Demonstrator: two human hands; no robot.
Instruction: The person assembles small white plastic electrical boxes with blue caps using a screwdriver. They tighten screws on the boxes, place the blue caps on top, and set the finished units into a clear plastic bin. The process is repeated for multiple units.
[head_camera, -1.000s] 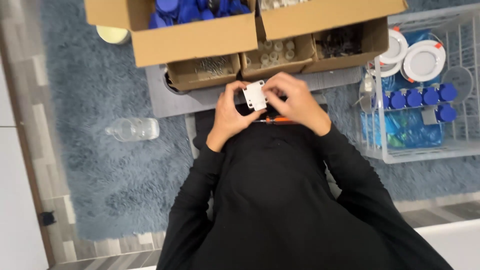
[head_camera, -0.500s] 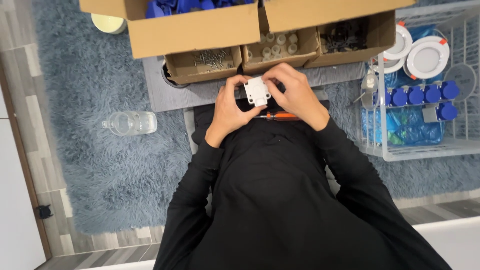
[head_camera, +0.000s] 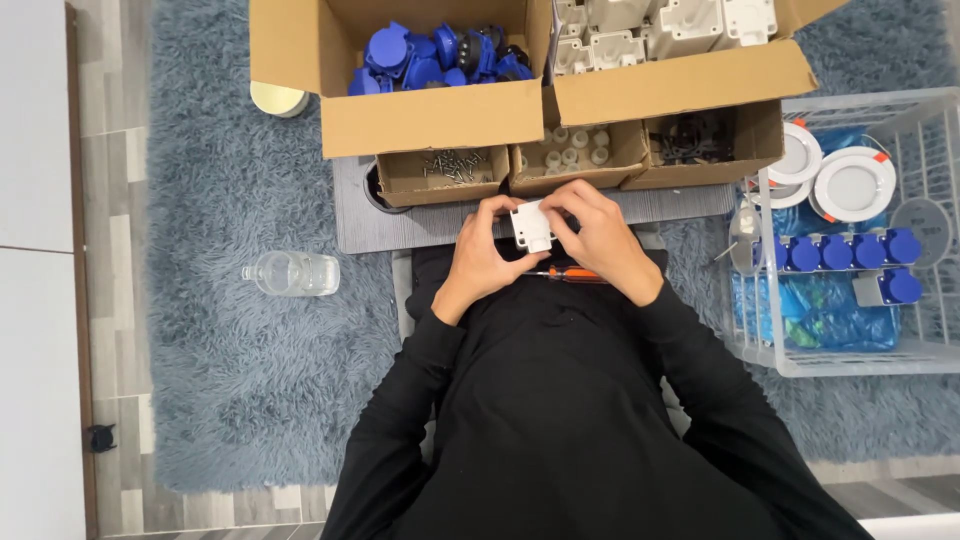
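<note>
Fingers (head_camera: 500, 222) of the left hand (head_camera: 482, 262) and right hand (head_camera: 600, 240) clamped together on a small white plastic housing (head_camera: 530, 226), above an orange-handled screwdriver (head_camera: 570, 273)

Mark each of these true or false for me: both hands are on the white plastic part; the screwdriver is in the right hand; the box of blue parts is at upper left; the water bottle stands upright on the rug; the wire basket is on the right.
1. Both the left hand and the right hand hold the white plastic housing. True.
2. The orange-handled screwdriver is gripped in the right hand. False: it lies on the lap under the hands.
3. The cardboard box of blue caps sits at upper left. True.
4. The clear water bottle stands upright. False: it lies on its side on the grey rug.
5. The white wire basket is on the right. True.
</note>
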